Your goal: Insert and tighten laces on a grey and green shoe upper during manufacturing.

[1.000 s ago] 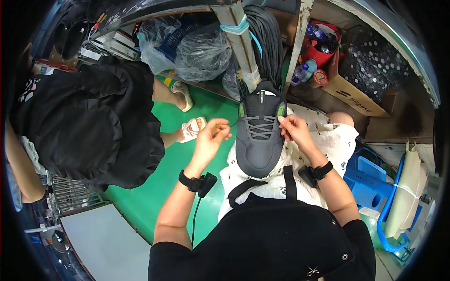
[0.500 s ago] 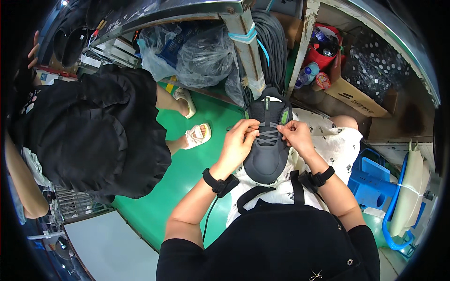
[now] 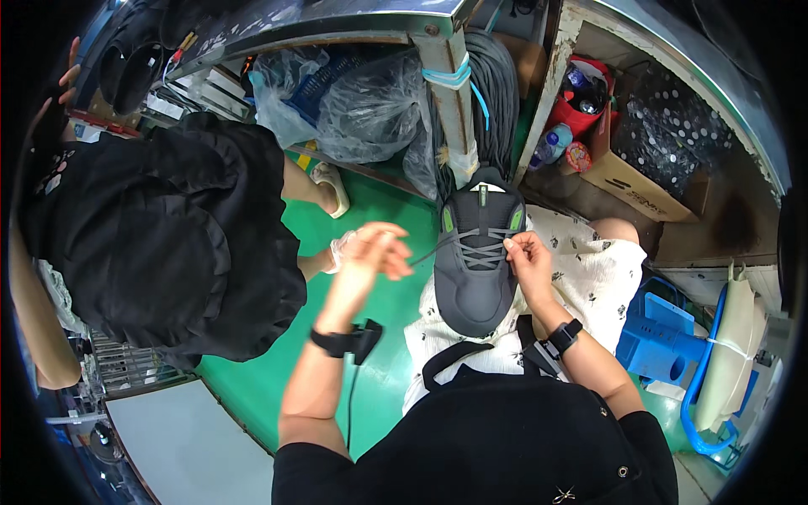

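Observation:
A dark grey sneaker (image 3: 474,265) with green accents rests sole-down on my lap, its toe toward me. My left hand (image 3: 374,251) is out to the left of the shoe, pinching a grey lace end (image 3: 425,251) that runs taut from the eyelets. My right hand (image 3: 528,257) sits at the shoe's right side, fingers closed on the laces near the upper eyelets. Both wrists wear black bands.
Another person in black clothes (image 3: 160,244) stands close on my left, on the green floor (image 3: 252,379). Ahead are a metal table leg (image 3: 454,101), bundled black cables (image 3: 497,93), plastic bags (image 3: 362,101) and a cardboard box (image 3: 631,181). A blue crate (image 3: 665,337) is at my right.
My left hand has drawn away from the shoe to the left, pulling the lace out taut. The right hand stays at the eyelets.

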Available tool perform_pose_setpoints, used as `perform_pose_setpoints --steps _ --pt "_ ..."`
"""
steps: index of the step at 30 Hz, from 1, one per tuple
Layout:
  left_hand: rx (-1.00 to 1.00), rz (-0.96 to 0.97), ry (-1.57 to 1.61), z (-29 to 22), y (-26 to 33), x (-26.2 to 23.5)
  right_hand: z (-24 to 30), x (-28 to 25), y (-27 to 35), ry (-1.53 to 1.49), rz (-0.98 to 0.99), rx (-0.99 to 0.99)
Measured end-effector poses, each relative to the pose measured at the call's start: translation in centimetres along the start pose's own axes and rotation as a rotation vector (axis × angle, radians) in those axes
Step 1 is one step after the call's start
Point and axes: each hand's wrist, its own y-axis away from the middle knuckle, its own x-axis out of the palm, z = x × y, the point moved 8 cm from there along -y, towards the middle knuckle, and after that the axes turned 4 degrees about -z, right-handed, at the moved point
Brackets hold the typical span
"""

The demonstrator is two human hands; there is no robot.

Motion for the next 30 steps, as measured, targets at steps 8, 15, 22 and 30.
perform_pose_setpoints --steps 8,15,22,30 --pt "0.848 -0.838 0.12 -14.9 6.4 -17.1 -1.5 -1.1 -1.3 -0.085 0.083 0.134" --pt "0.619 0.01 -0.904 -1.7 0.9 5.2 3.7 -6.8 -1.8 -0.104 0.056 -0.053" --pt "0.706 0.169 -0.989 0.1 -2.4 9.5 9.5 -16.9 -3.7 -0.104 -0.16 -0.174" --pt "0.623 0.364 -0.906 0.9 0.3 9.4 9.5 -24.8 -4.6 -0.103 -0.264 -0.167"
